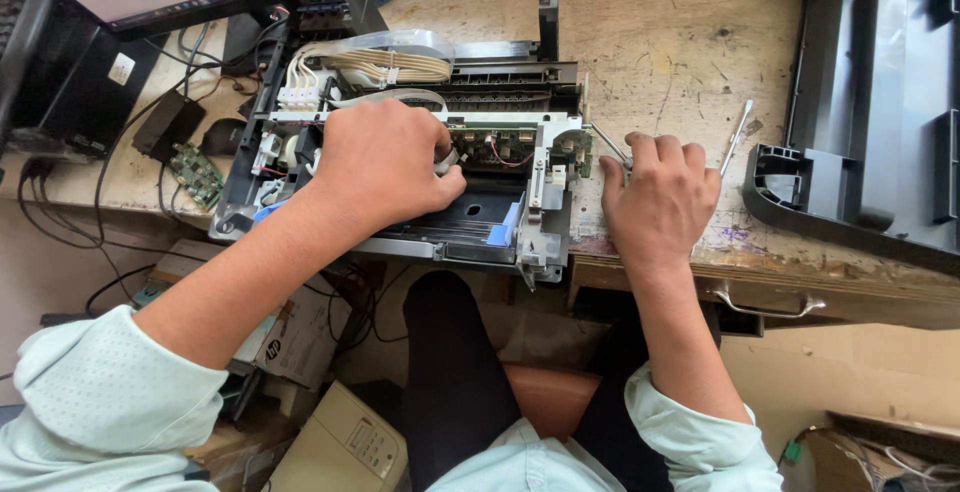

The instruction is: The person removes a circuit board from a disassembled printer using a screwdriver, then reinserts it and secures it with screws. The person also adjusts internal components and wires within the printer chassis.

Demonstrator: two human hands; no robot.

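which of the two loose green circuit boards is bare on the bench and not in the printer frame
The small green board lying on the bench left of the opened printer, among black cables. The other board sits inside the frame, just past the left hand.

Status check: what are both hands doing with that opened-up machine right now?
Left hand pressed inside the opened printer. Right hand closed on a screwdriver at the printer's right side. Black cover panel lies apart, far right.
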